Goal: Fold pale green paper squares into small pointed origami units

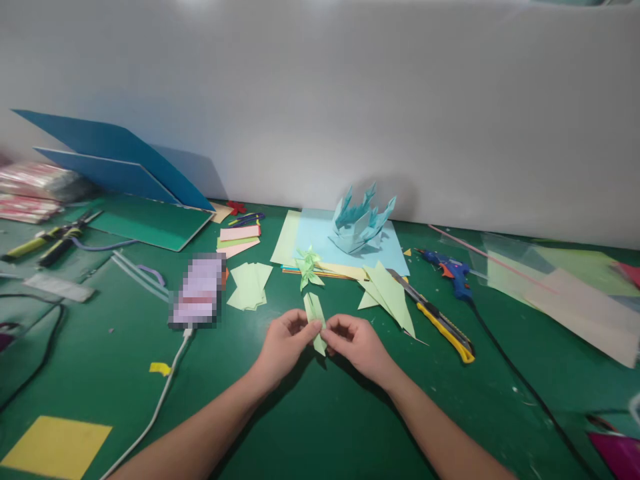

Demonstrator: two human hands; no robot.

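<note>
From the head camera: a green table [165, 413], its far edge against a pale wall [320, 107]. At the middle of the table, well in from that far edge, is a folded pale-green paper strip [314, 308]. The left hand [283, 343], fingers curled, pinches it between thumb and fingertips; the right hand [357, 340], equally closed, grips its right side.

Just beyond the strip is a green paper flower [309, 268]. Farther back, near the table's far edge, a spiky blue paper form [356, 233] sits on pale-blue paper [313, 233]. Left of the hands lie pale-green slips [250, 287] and a blurred phone [200, 287]; to the right, green paper pieces [389, 293], a yellow-handled cutter [443, 328] and a blue glue gun [454, 272].
</note>
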